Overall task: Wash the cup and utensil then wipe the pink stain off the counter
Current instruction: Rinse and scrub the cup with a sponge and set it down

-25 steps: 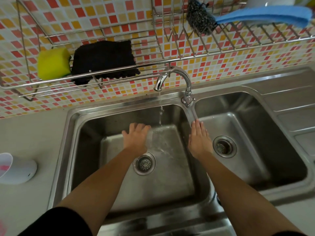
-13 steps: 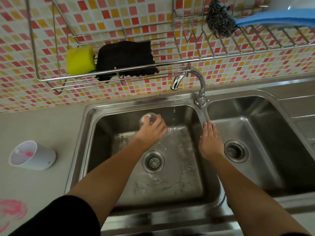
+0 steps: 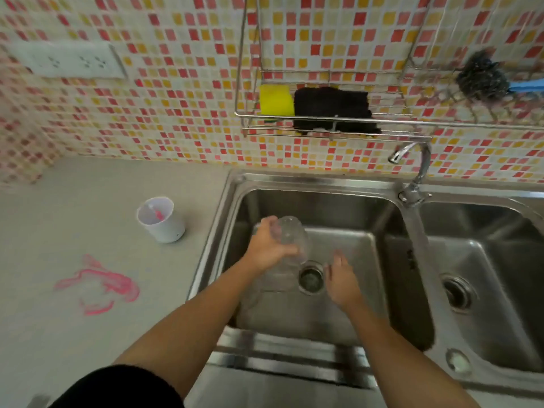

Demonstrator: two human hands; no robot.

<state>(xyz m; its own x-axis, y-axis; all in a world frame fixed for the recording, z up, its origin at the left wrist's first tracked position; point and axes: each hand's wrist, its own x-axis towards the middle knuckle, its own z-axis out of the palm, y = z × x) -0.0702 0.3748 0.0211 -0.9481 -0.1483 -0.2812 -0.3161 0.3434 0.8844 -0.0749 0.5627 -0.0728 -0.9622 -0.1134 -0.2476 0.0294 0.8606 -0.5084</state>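
clear cup gripped by left hand over sink; right hand spread, empty.

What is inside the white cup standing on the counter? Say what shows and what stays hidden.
Inside the white cup, a utensil with a pink part leans against the inner wall. Its lower end and the cup's floor are hidden by the near wall, so any liquid there cannot be told.

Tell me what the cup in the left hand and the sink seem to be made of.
The cup in the left hand looks like clear glass or hard plastic: the basin shows through it. The blur leaves which open. The sink looks like brushed stainless steel: grey, with soft metallic reflections.
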